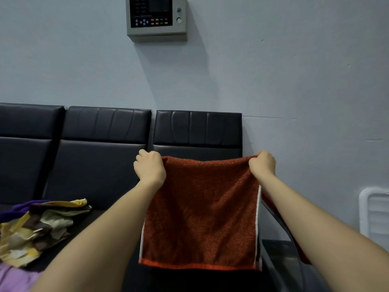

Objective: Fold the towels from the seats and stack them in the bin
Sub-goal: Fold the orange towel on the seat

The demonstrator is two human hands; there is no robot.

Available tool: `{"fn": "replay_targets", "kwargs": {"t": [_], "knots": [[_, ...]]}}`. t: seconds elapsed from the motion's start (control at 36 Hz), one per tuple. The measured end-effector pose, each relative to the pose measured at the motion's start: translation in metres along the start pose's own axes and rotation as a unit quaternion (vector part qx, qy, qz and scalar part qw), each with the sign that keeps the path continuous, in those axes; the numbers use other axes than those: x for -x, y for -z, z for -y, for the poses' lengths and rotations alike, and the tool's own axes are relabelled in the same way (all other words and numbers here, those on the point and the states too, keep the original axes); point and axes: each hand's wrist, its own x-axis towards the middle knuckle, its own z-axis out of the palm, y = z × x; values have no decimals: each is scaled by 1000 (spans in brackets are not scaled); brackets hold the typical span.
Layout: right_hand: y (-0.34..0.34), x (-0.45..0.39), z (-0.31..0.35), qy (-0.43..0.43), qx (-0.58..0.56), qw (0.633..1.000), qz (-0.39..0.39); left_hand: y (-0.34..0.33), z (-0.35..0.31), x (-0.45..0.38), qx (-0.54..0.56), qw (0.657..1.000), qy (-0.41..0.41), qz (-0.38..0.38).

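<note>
A rust-red towel (202, 211) with white side trim and an orange bottom band hangs in the air in front of the black seats (99, 165). My left hand (149, 167) grips its top left corner, and my right hand (263, 163) grips its top right corner, so the top edge stretches between them. The towel looks doubled over, with part of it trailing behind my right forearm. More towels lie crumpled on the seat at the lower left: a yellow, brown and cream patterned one (40, 226), a purple one (23, 207) and a lilac one (14, 279). No bin is in view.
A row of black padded seats runs along a pale wall. A grey control box (156, 17) hangs on the wall above them. A white vent grille (374, 213) sits low on the wall at the right, beside a dark metal armrest (280, 230).
</note>
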Motion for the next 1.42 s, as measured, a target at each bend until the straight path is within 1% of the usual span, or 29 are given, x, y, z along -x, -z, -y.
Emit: {"fn": "replay_targets", "kwargs": {"t": [0.17,0.33,0.42,0.47,0.58,0.72,0.81,0.92,1.03,1.11,1.19,1.25,1.33,1.42], "knots": [[4,-4,-6,12,51,999,13,4,3,-2,45,999,3,-16],[11,-2,-12,28,157,987,-29,5,6,-6,13,999,-8,-38],[10,1,-12,37,166,984,-48,6,7,-5,27,999,-12,-27],[7,2,-16,30,139,989,-33,6,5,-3,59,998,-5,-8],[-2,5,-25,13,91,996,2,-1,5,0,108,994,20,6],[-26,0,-40,-31,47,998,12,-19,10,1,140,988,64,22],[-44,-7,-46,-72,-39,996,20,-32,11,-4,161,983,88,24],[-58,-12,-46,-134,-160,978,31,-53,12,-17,182,977,98,44],[-78,-24,-48,-130,-217,967,10,-74,7,-34,237,966,96,45],[-85,-30,-44,-115,-256,959,-28,-83,3,-44,298,953,41,25],[-87,-35,-38,-62,-279,957,-44,-86,-1,-47,360,933,-13,-7],[-87,-39,-36,-50,-297,952,-46,-85,-3,-46,405,914,-17,-29],[-83,-41,-37,-52,-326,943,-51,-82,-3,-41,453,891,1,-35],[-79,-35,-43,-74,-344,934,-62,-83,4,-31,466,884,5,-32]]}}
